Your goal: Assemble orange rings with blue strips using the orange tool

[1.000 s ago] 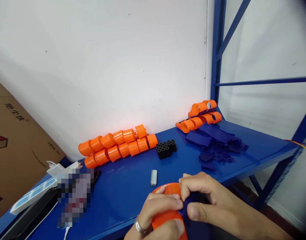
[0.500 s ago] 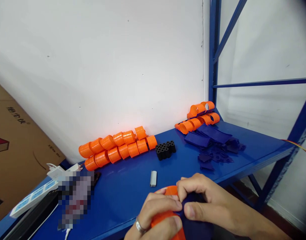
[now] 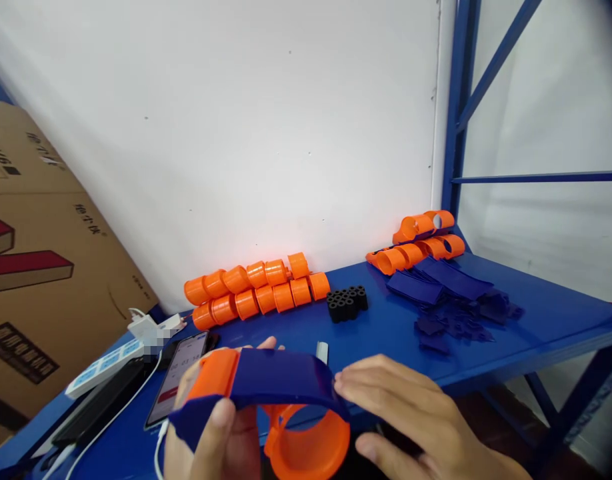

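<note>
One plastic piece [image 3: 286, 375], orange and blue, is at the bottom centre of the frame, where we grip it with our left hand [image 3: 216, 433], thumb against its near edge. Our right hand [image 3: 416, 420], thumb and fingers apart, is at its right end; we cannot tell whether they touch. We see orange rings [image 3: 247, 303] left of centre and black tubes [image 3: 343, 309] beside them.
</note>
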A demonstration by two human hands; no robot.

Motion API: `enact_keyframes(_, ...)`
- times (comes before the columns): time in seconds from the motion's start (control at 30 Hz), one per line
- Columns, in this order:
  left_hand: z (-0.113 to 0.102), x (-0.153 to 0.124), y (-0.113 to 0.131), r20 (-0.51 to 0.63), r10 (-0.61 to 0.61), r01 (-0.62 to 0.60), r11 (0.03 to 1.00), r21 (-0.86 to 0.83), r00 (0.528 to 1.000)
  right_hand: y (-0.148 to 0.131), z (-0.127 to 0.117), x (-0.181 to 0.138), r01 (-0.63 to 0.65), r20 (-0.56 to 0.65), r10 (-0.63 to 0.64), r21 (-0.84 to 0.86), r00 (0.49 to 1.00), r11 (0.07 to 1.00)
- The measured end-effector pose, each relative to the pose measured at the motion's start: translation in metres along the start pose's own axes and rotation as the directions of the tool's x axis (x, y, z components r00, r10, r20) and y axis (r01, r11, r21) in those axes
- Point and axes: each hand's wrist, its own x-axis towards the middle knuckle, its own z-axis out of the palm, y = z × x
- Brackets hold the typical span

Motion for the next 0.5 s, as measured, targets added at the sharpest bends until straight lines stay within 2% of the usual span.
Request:
enact_keyframes(0.1,0.006,0.002,-0.005,-0.089,-0.090,0.087,0.996,-0.037,0.992,-0.002,0.011,-0.003,0.058,0.021,-0.056,-0.107,0.998,0.993)
enact_keyframes(0.17,0.008,0.003,-0.009,-0.090,-0.092,0.087,0.995,-0.052,0.992,-0.002,0.016,-0.004,0.116,0.034,-0.111,-0.210,0.993,0.971)
enact_keyframes(0.27,0.009,0.005,-0.014,-0.076,-0.135,0.130,0.989,-0.073,0.988,0.000,0.026,-0.006,0.269,0.064,-0.262,-0.304,0.963,0.914)
enact_keyframes(0.33,0.009,0.007,-0.018,-0.052,-0.211,0.206,0.975,-0.082,0.976,0.003,0.036,-0.007,0.320,0.041,-0.326,-0.346,0.944,0.882)
enact_keyframes(0.43,0.009,0.011,-0.025,0.020,-0.332,0.332,0.939,-0.094,0.943,0.011,0.052,-0.010,0.323,-0.047,-0.366,-0.376,0.930,0.869)
enact_keyframes(0.5,0.009,0.012,-0.030,0.090,-0.319,0.325,0.943,-0.067,0.943,0.018,0.057,-0.012,0.313,-0.112,-0.373,-0.356,0.921,0.881)
